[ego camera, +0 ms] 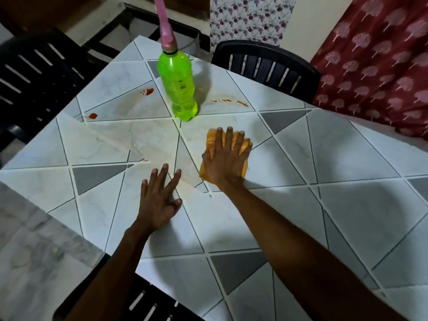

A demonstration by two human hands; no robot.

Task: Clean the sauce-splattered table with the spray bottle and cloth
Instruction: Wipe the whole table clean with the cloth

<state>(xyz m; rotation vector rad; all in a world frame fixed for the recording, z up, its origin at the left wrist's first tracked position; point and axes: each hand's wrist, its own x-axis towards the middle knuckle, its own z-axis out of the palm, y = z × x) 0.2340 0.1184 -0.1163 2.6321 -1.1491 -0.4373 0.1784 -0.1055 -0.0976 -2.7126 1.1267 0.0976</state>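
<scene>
Both hands flat on bench [289,216]: right hand [223,162], fingers straight, presses cloth [244,144]; left hand [159,200] splayed, empty. Bottle [179,85] upright between sauce spots [147,91].

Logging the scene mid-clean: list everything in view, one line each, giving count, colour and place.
table: one, white and grey tile pattern, centre.
spray bottle: one, green with pink top, upright on the table's far part.
sauce stains: three, red-orange, two left of the bottle, one streak right.
cloth: one, orange, under the right grip.
chairs: three, black, left, far side, near edge.
curtain: one, maroon with pale print, right.
floral fabric: one, white and purple, top.
left grip: one, bare hand, flat on the table.
right grip: one, bare hand, pressing flat on the cloth.
</scene>
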